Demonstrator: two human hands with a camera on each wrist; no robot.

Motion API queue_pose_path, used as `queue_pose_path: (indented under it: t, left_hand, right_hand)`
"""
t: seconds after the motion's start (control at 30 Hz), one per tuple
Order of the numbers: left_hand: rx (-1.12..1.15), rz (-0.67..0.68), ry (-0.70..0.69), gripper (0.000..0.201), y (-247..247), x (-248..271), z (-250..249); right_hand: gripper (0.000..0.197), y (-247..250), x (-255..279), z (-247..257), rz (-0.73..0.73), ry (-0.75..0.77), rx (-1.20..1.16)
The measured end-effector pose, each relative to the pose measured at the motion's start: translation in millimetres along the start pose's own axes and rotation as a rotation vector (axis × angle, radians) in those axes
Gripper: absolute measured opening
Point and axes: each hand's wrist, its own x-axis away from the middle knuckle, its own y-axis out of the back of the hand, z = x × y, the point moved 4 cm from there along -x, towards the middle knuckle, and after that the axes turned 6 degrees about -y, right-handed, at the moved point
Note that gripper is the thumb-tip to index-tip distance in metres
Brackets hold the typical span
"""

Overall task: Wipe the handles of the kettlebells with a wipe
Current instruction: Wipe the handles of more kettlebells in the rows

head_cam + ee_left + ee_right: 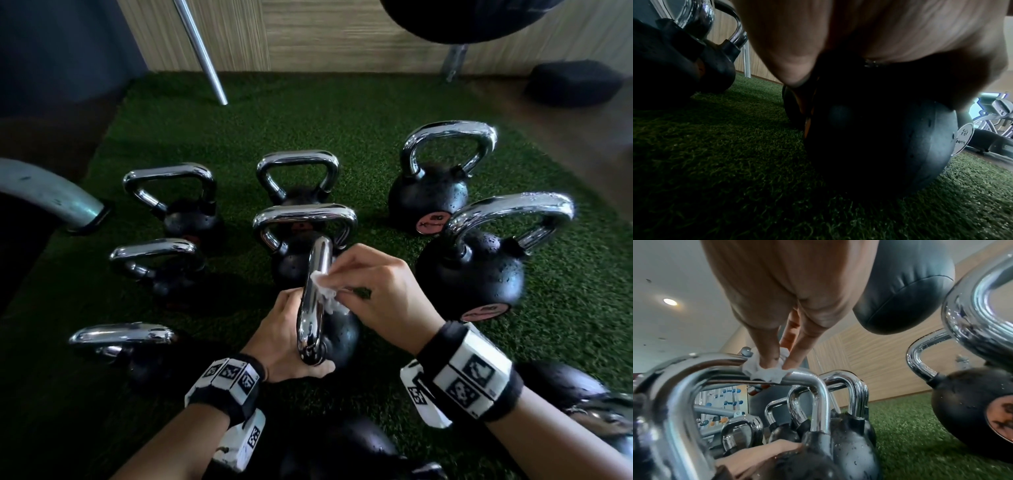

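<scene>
Right hand (376, 291) pinched wipe (325, 294) against handle (313, 315) of near-centre kettlebell (342, 335) on turf (239, 113). Left hand (284, 334) gripped its body. Probably mid-task: other kettlebells (428, 198) stood around, wiped or not unclear.

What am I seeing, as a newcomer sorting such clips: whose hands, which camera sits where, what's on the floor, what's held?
No machine here: a person's bare hands, with marker bands on the wrists. The wide picture comes from a head camera looking down; the other two from a camera on each wrist. Black kettlebells with chrome handles stand on green turf. The left hand holds the nearest kettlebell by its body, while the right hand pinches a white wipe against its handle.
</scene>
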Motion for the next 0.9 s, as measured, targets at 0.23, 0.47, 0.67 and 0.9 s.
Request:
queue_pose_path:
  t: [0.23, 0.47, 0.67, 0.9]
  left_hand:
    - [-0.037, 0.057, 0.021, 0.104, -1, 0, 3]
    - [-0.121, 0.118, 0.044, 0.109, -4, -3, 18]
    - [0.05, 0.065, 0.079, 0.103, 0, -2, 15]
    - [0.047, 0.057, 0.021, 0.111, 3, -1, 10]
  right_hand:
    - [0.022, 5, 11, 9, 0.181, -0.118, -0.074]
    - [0.018, -5, 16, 9, 0.311, -0.247, -0.066]
    - [0.018, -15, 20, 2, 0.363, -0.297, -0.066]
    - [0.016, -34, 27, -22, 0.426, -0.331, -0.047]
